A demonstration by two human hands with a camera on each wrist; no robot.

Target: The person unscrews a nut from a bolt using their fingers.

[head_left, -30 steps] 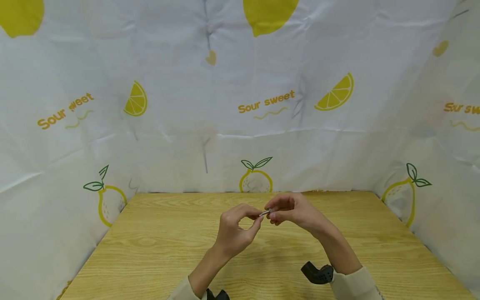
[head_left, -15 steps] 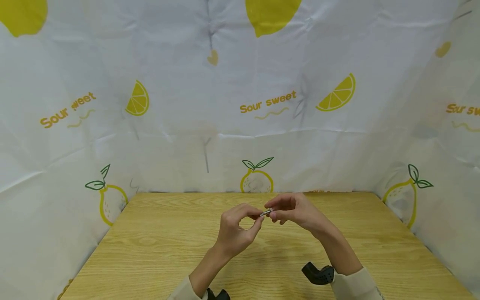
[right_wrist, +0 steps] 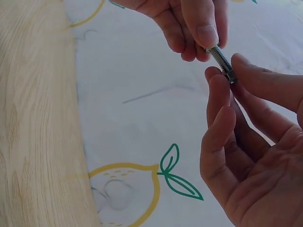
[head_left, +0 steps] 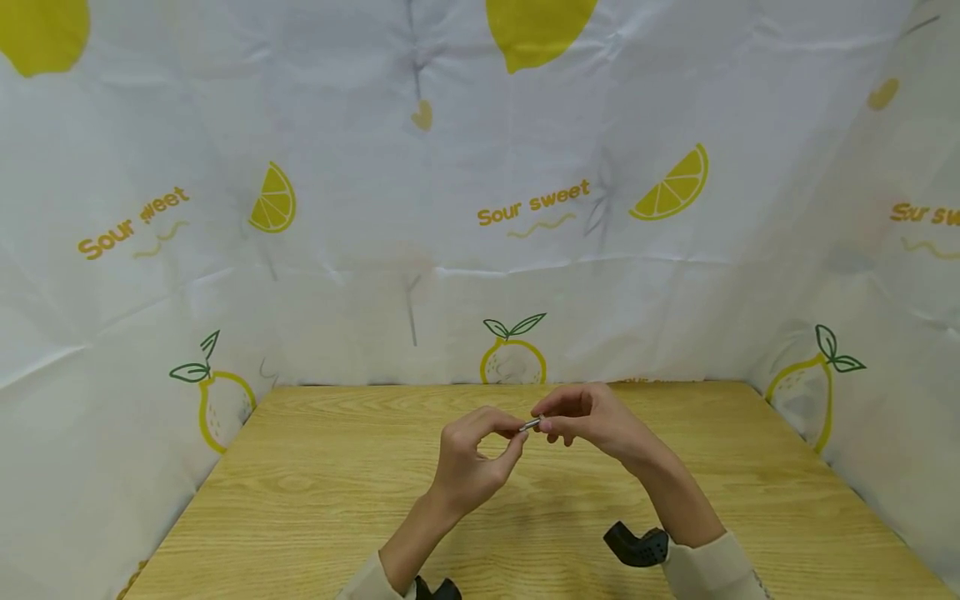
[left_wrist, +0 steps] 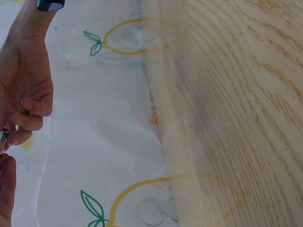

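Above the table, a small silver threaded bolt [right_wrist: 220, 59] spans the gap between my two hands. My left hand [head_left: 471, 467] pinches one end of it between thumb and forefinger; that end is hidden by the fingertips. At the other end, where a wider hex-shaped part shows, my right hand [head_left: 592, 423] has its thumb and forefinger at the metal, the remaining fingers loosely bent. In the head view the bolt [head_left: 532, 423] tilts slightly up to the right. The left wrist view catches only a bit of the bolt [left_wrist: 4, 137] at its left edge.
Below the hands lies a light wooden table [head_left: 337, 492]. A white cloth [head_left: 360, 217] printed with lemons hangs behind it and along both sides. Black curved wrist mounts [head_left: 636, 546] sit at the sleeve cuffs.
My right hand's fingers have shifted slightly around the bolt's end, with the thumb now covering more of it. My left hand keeps its place and its pinch.
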